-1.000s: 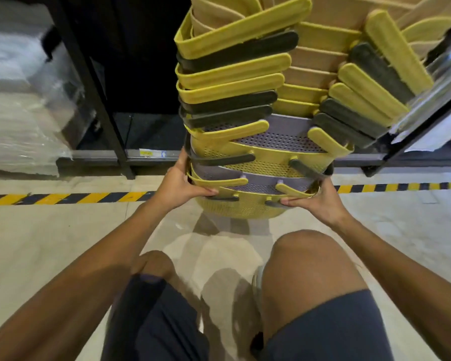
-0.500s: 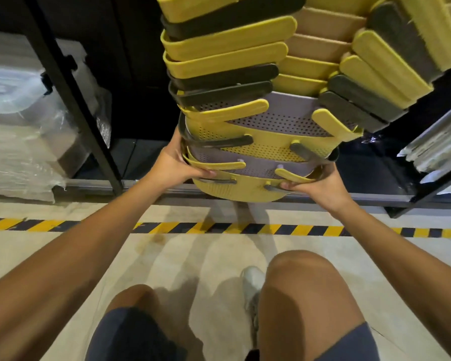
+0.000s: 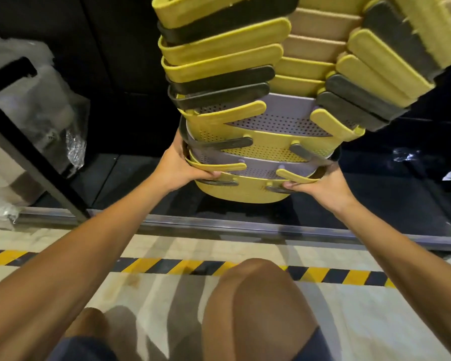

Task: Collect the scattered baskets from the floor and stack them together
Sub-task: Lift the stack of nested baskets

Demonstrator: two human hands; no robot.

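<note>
A tall stack of nested baskets point(image 3: 258, 121), yellow, lilac and tan with yellow and black handles, rises out of the top of the head view. My left hand point(image 3: 180, 168) grips the left side of the bottom basket's rim. On the right side my right hand point(image 3: 320, 186) holds the same rim, fingers curled under a handle. The stack hangs in the air over the dark lowest shelf point(image 3: 375, 204) of a rack, its yellow base just above the shelf's front rail.
A black rack upright point(image 3: 31, 162) slants at left, with plastic-wrapped goods point(image 3: 37, 108) behind it. A metal rail point(image 3: 245, 227) edges the shelf. Yellow-black hazard tape point(image 3: 167, 265) crosses the pale floor. My knees point(image 3: 255, 295) are below the stack.
I have stepped forward over the hazard tape. The stack, held in both hands, has moved from above the floor to over the rack's low shelf.
</note>
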